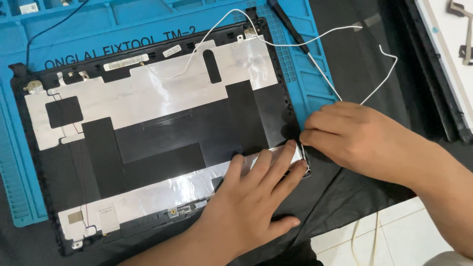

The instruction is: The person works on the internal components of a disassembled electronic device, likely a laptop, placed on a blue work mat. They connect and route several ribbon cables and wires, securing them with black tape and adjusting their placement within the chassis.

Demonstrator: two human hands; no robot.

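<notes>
A black plastic laptop lid back cover (162,143), lined inside with silvery foil sheets, lies flat and face up across a blue silicone repair mat (315,74); the mat rests on a black cloth (364,64) spread over the counter. The cover fills the view from nine o'clock to the centre, its long edges tilted slightly.

The left hand (251,197) comes in from six o'clock and lies palm down on the cover's foil strip at about five o'clock of the cover, fingers (268,165) spread and pressed flat onto the foil near the corner. The right hand (354,135) enters from four o'clock and sits at the cover's right corner, just beside the left fingertips; its fingers are curled together at the corner, where a thin white wire (345,96) leads in under them, but whether they pinch the wire cannot be told.

That wire loops up toward twelve and one o'clock, crossing the mat and cloth. A slim black-handled tool (290,27) lies on the mat at twelve o'clock, tip toward the wire. At two o'clock a black frame edge (438,88) borders the cloth. White floor tiles (394,231) show at five o'clock.
</notes>
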